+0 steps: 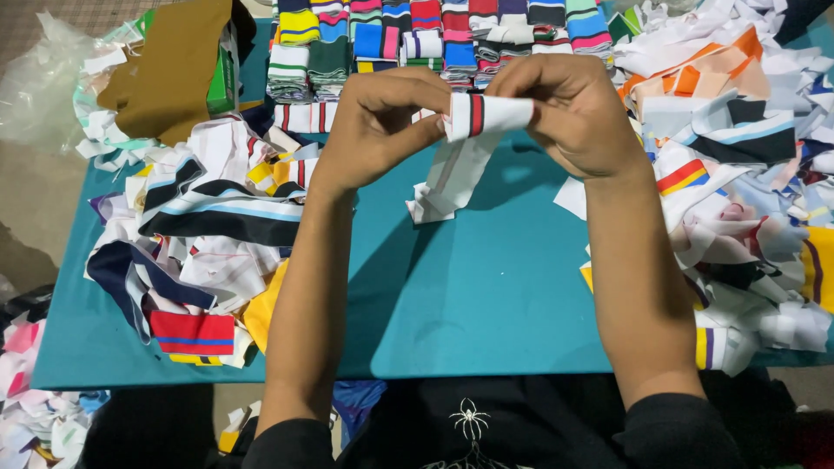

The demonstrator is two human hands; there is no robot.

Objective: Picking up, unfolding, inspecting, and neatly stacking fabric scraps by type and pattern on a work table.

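White striped collar strip (473, 130) | left hand (382, 122) pinching | right hand (565, 108) pinching

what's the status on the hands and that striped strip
Left hand and right hand both pinching white ribbed strip above teal table. Nothing between them.

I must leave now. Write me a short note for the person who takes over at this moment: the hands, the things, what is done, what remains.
Left hand: pinches the left end of a white knit strip with red and black stripes, held above the table.
Right hand: grips the strip's right end; the rest hangs down to the teal table.
Done: folded strips stand in neat stacks at the far edge.
Left: loose strips lie in a left pile and a right pile, unsorted.
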